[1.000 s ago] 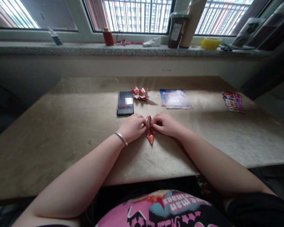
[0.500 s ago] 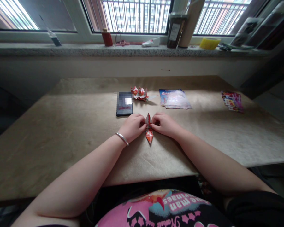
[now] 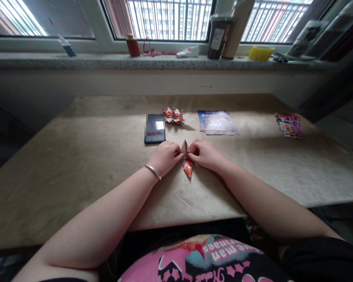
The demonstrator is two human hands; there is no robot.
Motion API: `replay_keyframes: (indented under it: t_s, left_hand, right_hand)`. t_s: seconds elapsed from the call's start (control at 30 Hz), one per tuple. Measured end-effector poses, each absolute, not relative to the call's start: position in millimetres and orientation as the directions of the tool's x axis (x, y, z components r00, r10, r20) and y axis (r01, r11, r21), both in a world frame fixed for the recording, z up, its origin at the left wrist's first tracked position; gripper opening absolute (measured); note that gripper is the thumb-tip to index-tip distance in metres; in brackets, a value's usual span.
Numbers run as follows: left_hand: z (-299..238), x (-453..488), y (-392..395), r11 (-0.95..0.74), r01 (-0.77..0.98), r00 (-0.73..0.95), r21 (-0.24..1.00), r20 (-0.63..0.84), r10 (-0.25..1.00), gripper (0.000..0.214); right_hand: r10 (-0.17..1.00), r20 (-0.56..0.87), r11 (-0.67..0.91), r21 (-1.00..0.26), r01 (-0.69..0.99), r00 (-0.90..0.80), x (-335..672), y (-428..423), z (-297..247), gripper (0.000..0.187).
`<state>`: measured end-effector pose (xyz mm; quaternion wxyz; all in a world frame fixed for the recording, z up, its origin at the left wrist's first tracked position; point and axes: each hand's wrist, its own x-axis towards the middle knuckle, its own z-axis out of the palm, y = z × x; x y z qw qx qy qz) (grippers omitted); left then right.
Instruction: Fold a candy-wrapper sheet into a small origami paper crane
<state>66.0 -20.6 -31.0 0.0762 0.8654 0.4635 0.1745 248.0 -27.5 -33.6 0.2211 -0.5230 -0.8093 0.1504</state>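
Note:
A folded red, orange and white paper piece (image 3: 187,168) lies between my hands near the front of the table, one pointed end away from me and the other towards me. My left hand (image 3: 167,156) pinches its left side at the middle, thumb and fingers together. From the right, my right hand (image 3: 205,154) pinches the same spot, so the fingertips of both hands nearly meet. The fingertips partly cover the paper's middle. Beyond my left hand lie a phone (image 3: 155,137) and a small cluster of folded red and white paper pieces (image 3: 173,116).
A stack of blue and pink printed sheets (image 3: 217,122) lies behind my right hand. More colourful printed papers (image 3: 289,126) sit at the table's (image 3: 76,164) right. On the windowsill (image 3: 100,62) stand a red container (image 3: 132,45), a dark jar (image 3: 219,38) and a yellow object (image 3: 261,53).
The near tip of the folded paper has swung slightly to the right. Both hands keep their pinch and have barely shifted.

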Motion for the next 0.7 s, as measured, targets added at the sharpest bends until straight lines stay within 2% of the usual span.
replay_keyframes:
  t_s: [0.37, 0.47, 0.7]
  left_hand:
    - [-17, 61, -30, -0.597, 0.789, 0.579, 0.144, 0.149, 0.802, 0.022]
    - [-16, 62, -30, -0.610, 0.785, 0.595, 0.110, 0.143, 0.791, 0.022]
    - [-18, 63, -32, -0.618, 0.782, 0.598, 0.079, 0.181, 0.781, 0.021]
  right_hand:
    - [0.938, 0.173, 0.347, -0.490, 0.800, -0.301, 251, -25, -38, 0.011]
    - [0.941, 0.187, 0.337, -0.527, 0.780, -0.281, 252, -25, -40, 0.015]
    - [0.905, 0.244, 0.425, -0.487, 0.763, -0.349, 251, -27, -38, 0.012]
